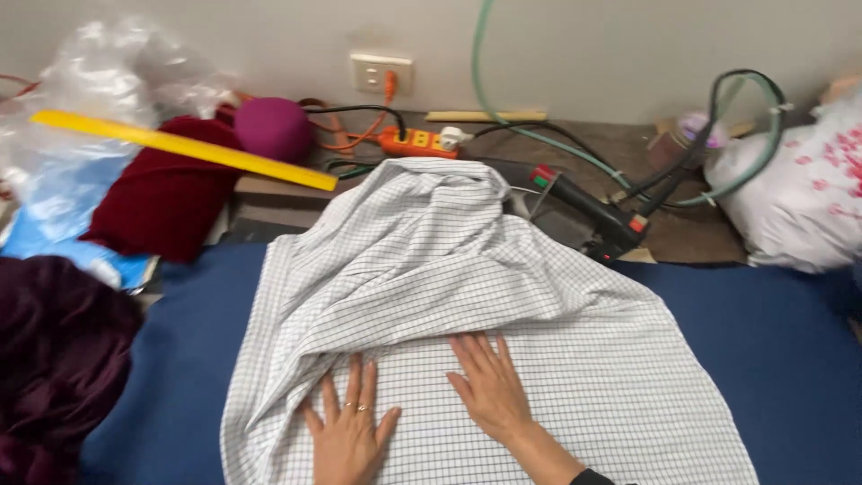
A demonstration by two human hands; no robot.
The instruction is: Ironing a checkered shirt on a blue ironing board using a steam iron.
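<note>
Both hands are lying flat and holding nothing, the left hand [348, 433] and right hand [489, 386] pressing the checked white cloth [467, 296] on the blue pad [772, 359]. Smoothing is underway; the bunched far folds are needing spreading.

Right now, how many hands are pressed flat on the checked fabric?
2: the left hand lies near the fabric's lower left edge, the right hand beside it at centre.

L hand [348, 433] & R hand [489, 384] both flat, palms down, fingers spread, side by side.
</note>
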